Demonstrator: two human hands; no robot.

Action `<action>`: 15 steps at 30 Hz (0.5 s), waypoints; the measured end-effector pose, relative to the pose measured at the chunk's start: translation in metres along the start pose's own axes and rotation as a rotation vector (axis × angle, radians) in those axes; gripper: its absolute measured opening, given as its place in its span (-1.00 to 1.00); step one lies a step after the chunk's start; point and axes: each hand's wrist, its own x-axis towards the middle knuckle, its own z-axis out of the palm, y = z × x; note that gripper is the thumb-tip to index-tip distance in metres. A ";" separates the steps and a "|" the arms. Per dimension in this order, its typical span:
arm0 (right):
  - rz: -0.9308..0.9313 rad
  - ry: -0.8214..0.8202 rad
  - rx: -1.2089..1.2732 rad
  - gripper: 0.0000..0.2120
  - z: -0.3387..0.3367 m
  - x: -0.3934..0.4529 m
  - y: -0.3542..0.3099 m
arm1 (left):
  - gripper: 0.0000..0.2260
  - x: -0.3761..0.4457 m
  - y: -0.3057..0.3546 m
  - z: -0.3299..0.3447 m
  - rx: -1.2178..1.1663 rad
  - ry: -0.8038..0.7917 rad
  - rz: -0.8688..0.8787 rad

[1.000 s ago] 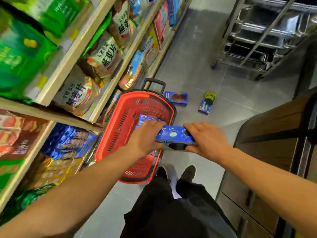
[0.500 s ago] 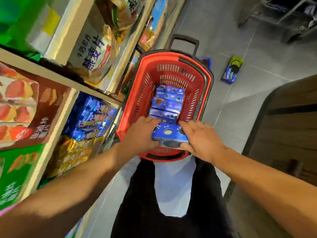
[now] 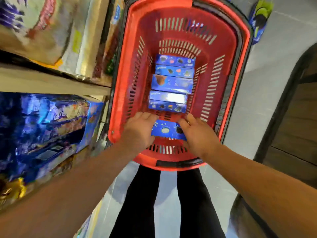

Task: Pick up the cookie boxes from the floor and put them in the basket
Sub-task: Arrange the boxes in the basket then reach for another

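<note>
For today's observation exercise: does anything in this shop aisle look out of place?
Yes. One cookie box with a green top lies on the grey floor beside the red basket, not inside with the blue boxes.

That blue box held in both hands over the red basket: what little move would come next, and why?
Probably lower the blue box to the basket floor and let go. The left hand and right hand grip its ends inside the near end, in line with the row of boxes already laid there.
</note>
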 end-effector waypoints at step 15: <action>0.109 -0.006 -0.134 -0.48 0.180 0.187 0.033 | -0.66 0.124 -0.080 0.206 0.229 0.042 -0.134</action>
